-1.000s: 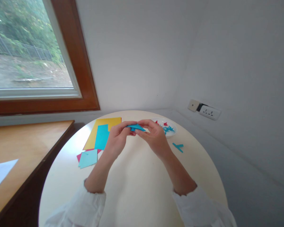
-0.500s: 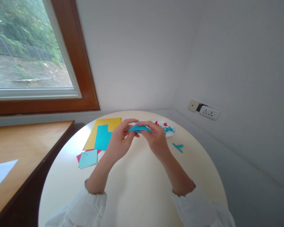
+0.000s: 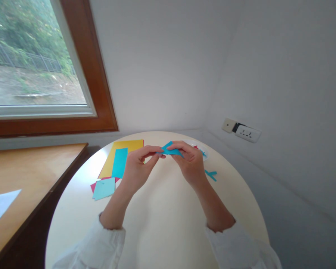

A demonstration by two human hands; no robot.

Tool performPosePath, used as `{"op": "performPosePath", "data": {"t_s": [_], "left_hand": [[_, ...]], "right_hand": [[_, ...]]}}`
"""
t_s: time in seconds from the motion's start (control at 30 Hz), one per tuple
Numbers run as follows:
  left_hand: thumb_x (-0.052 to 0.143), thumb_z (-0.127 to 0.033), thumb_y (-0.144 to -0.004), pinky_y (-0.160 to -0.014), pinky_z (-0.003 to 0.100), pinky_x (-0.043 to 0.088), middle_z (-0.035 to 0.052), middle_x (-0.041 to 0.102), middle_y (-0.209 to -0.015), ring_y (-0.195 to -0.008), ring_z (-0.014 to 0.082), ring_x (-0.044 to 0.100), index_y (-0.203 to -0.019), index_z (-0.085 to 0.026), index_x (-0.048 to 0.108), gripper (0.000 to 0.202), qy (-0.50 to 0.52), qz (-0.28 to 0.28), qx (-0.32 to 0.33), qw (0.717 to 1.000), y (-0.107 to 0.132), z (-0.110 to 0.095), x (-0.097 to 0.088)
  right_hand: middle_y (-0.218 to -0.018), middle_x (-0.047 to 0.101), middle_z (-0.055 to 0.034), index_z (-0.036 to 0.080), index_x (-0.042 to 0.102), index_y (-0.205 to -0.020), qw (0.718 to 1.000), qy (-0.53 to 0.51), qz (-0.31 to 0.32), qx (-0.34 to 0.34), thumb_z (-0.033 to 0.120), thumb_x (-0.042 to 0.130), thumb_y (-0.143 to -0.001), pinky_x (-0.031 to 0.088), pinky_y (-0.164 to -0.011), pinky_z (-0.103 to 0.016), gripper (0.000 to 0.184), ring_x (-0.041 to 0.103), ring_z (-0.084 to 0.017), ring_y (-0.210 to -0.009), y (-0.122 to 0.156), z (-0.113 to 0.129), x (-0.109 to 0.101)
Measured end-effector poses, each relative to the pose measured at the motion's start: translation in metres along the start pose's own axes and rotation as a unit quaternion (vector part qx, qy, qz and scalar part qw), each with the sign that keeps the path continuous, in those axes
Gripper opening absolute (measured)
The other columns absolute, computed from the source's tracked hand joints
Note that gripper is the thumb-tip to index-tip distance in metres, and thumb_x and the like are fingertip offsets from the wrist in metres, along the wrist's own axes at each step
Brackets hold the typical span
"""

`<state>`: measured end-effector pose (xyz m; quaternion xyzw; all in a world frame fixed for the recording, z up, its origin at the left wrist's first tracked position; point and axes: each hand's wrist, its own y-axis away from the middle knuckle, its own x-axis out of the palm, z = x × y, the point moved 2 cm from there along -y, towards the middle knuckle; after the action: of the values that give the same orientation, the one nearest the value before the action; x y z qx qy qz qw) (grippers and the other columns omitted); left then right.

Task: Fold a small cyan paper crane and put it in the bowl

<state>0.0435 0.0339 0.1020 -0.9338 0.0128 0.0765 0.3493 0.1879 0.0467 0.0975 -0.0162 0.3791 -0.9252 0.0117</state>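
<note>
A small folded piece of blue paper [image 3: 170, 149] is held above the round cream table [image 3: 162, 224] between both hands. My left hand [image 3: 138, 170] pinches its left end with thumb and fingertips. My right hand [image 3: 192, 164] grips its right side, fingers curled over it. Both wrists wear white sleeves.
Left of the hands lie a yellow sheet [image 3: 123, 146], a blue strip [image 3: 119, 162], a pale blue square [image 3: 104, 188] and a red piece under it. A white plate [image 3: 205, 154] with paper scraps sits behind my right hand, a blue cut-out [image 3: 211, 174] beside it. A wooden desk [image 3: 25, 175] adjoins at left.
The blue paper has been turned and shifted slightly right and up. My right hand moved right, now covering most of the plate.
</note>
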Motion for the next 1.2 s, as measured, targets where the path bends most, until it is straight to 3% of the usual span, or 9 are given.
{"op": "performPosePath", "data": {"t_s": [0.23,0.37,0.53,0.9,1.2], "left_hand": [[0.062,-0.017,-0.072,-0.072,0.028,0.055,0.0048,0.072,-0.078,-0.074,0.0176,0.067,-0.080,-0.016,0.068,0.010,-0.015,0.006,-0.010,1.000,-0.001,-0.005,-0.003],[0.063,-0.020,-0.071,-0.073,0.029,0.055,0.0053,0.072,-0.080,-0.075,0.0180,0.067,-0.079,-0.016,0.068,0.010,-0.008,0.011,-0.011,1.000,-0.001,-0.009,-0.003],[0.067,-0.023,-0.068,-0.074,0.029,0.056,0.0058,0.071,-0.081,-0.076,0.0183,0.067,-0.078,-0.015,0.068,0.012,0.017,-0.004,-0.019,1.000,0.000,-0.008,-0.001],[0.064,-0.019,-0.071,-0.072,0.027,0.055,0.0048,0.071,-0.078,-0.074,0.0164,0.067,-0.076,-0.016,0.068,0.007,0.010,-0.003,-0.012,1.000,-0.001,-0.009,-0.001],[0.064,-0.019,-0.071,-0.064,0.024,0.054,0.0021,0.067,-0.070,-0.066,0.0148,0.066,-0.073,-0.015,0.063,0.005,0.037,-0.018,-0.041,0.998,-0.001,-0.008,0.002]], "right_hand": [[-0.089,0.066,-0.0024,0.023,0.068,-0.081,0.995,0.047,0.084,-0.035,0.013,0.062,-0.073,0.050,-0.081,-0.029,0.015,0.062,-0.015,-0.088,-0.003,0.009,-0.013],[-0.093,0.067,-0.0032,0.024,0.069,-0.083,0.992,0.040,0.115,-0.029,0.022,0.062,-0.077,0.051,-0.079,-0.029,0.010,0.062,-0.015,-0.087,-0.004,0.011,-0.016],[-0.088,0.065,-0.0039,0.023,0.067,-0.081,0.994,0.033,0.103,-0.032,0.031,0.062,-0.077,0.052,-0.073,-0.029,0.011,0.062,-0.015,-0.082,-0.004,0.013,-0.012],[-0.086,0.062,-0.0045,0.022,0.064,-0.079,0.993,0.031,0.113,-0.029,0.030,0.065,-0.074,0.050,-0.076,-0.031,0.009,0.059,-0.016,-0.084,-0.004,0.013,-0.013],[-0.083,0.062,-0.0042,0.022,0.064,-0.077,0.996,0.055,0.056,-0.051,0.028,0.066,-0.073,0.049,-0.073,-0.030,0.008,0.058,-0.016,-0.082,-0.003,0.013,-0.008]]}}
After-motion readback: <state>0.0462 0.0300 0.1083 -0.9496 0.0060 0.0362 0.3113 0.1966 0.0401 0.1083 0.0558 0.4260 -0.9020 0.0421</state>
